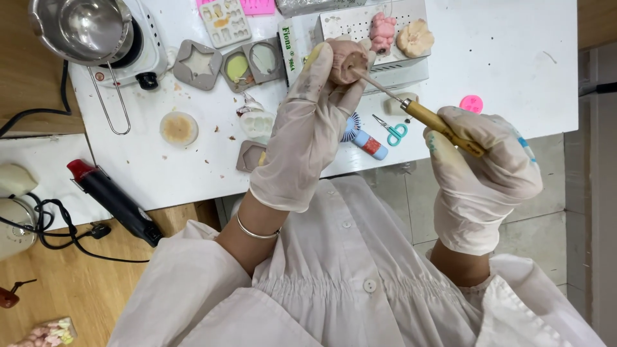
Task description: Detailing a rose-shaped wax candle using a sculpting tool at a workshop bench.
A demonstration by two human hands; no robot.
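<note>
You are working at a white tabletop (501, 58) set against a wooden floor, strewn with crumbs and moulding gear. The piece in hand is a small pinkish-tan moulded figure (348, 60), held up above the table edge in front of a white perforated box (340, 22). Your left hand (315, 122), gloved, is closed round it, fingers curled tightly so that only its rounded end shows. Your right hand (482, 167), also gloved, is shut round the wooden handle of a thin metal-tipped tool (418, 109), whose point meets the figure's exposed end.

To my eye the work goes best with the figure braced firmly and the tip guided in short, light strokes, since a soft casting would likely gouge under pressure; gripping nearer the ferrule should steady the point.

Just below the tool lie small teal scissors (393, 132) and a blue and red tube (369, 142). On the box stand a pink figure (382, 31) and a cream flower-shaped casting (415, 37). Further left are grey silicone moulds (199, 64), a steel pouring pot (87, 29) on a white hotplate (149, 56), and a black heat gun (116, 200).
</note>
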